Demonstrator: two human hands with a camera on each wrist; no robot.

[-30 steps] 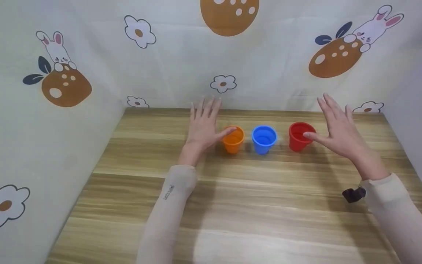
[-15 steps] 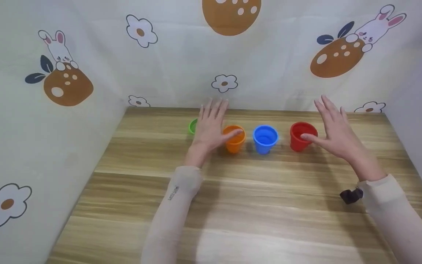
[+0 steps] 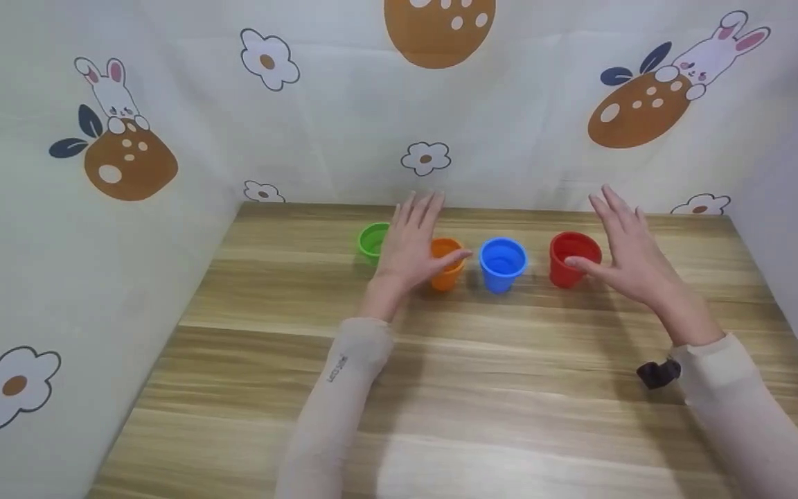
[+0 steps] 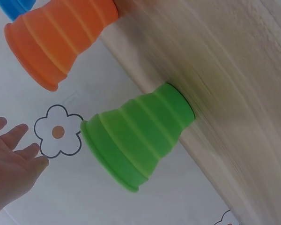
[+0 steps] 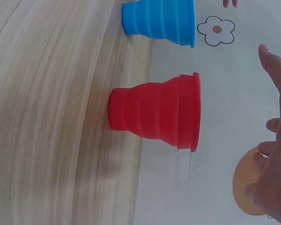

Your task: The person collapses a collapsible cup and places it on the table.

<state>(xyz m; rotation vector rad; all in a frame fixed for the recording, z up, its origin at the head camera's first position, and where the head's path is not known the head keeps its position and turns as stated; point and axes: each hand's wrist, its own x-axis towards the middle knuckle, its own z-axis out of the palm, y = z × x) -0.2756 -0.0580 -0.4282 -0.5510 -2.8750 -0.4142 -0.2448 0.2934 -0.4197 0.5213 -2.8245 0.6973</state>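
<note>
Four colours of cup stand upright in a row across the back of the table: a green cup (image 3: 371, 242), an orange cup (image 3: 446, 274), a blue cup (image 3: 503, 263) and a red cup (image 3: 565, 270). My left hand (image 3: 411, 248) hovers over the green and orange cups with its fingers spread, hiding part of both. In the left wrist view it is apart from the green cup (image 4: 138, 136). My right hand (image 3: 633, 260) is held above and right of the red cup, its thumb across the cup's mouth. A gap separates it from the red cup (image 5: 154, 112) in the right wrist view.
The wood-grain table (image 3: 496, 388) stretches toward me in front of the cups. A pale printed curtain (image 3: 343, 111) rises behind its back edge and along the sides. A small black item (image 3: 659, 374) is attached by the right sleeve cuff.
My left hand has shifted to the right, uncovering the green cup and covering more of the orange one. My right hand has drifted slightly left. The cups stay in place.
</note>
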